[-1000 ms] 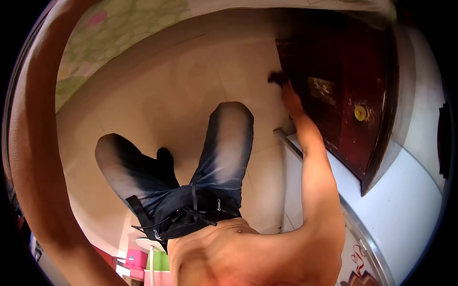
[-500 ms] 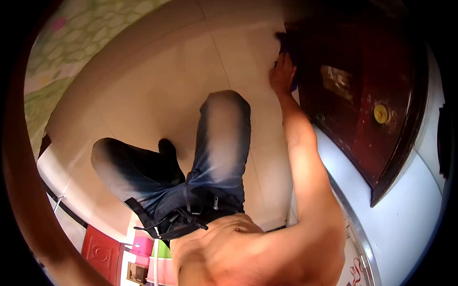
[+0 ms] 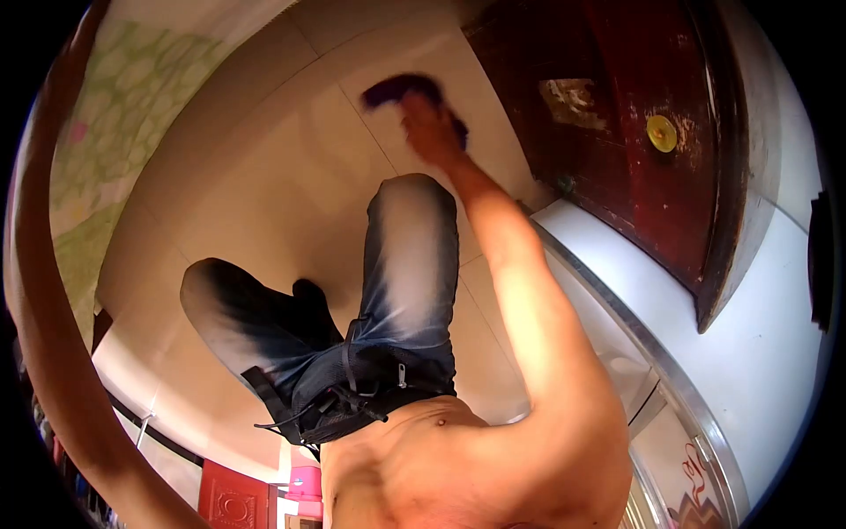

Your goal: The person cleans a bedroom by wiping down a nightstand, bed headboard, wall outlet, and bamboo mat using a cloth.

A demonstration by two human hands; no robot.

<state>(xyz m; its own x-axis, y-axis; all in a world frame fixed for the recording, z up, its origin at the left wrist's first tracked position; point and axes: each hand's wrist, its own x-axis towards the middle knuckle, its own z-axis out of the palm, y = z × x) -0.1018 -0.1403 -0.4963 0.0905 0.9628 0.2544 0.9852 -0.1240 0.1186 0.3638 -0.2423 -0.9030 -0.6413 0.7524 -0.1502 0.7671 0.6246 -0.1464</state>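
Fingers [image 3: 418, 109] of the right hand [image 3: 431, 135] lay over a dark purple cloth [image 3: 395, 87], low over the pale tiled floor [image 3: 264, 167] and ahead of the right knee [image 3: 412, 189]. The cloth ran crosswise to them: 1 end reached out past the fingertips toward the person's left, the middle arched just beyond the tips, and the other end bent back beside the hand on its right. So most of what showed was ahead and to the left, with the right arm [image 3: 502, 229] plainly the nearer of the 2. The dark red wooden panel [image 3: 617, 176] with its yellow disc [image 3: 662, 134] stood off to the right, apart from the cloth.

Motion blur softened hand and cloth alike; whether the fingers pinched the fabric or only pressed on it, I could not tell, nor how much was bunched beneath the palm. The left arm [image 3: 55, 344] curved along the picture's edge, its hand not to be seen, so the state of those fingers could not be told.
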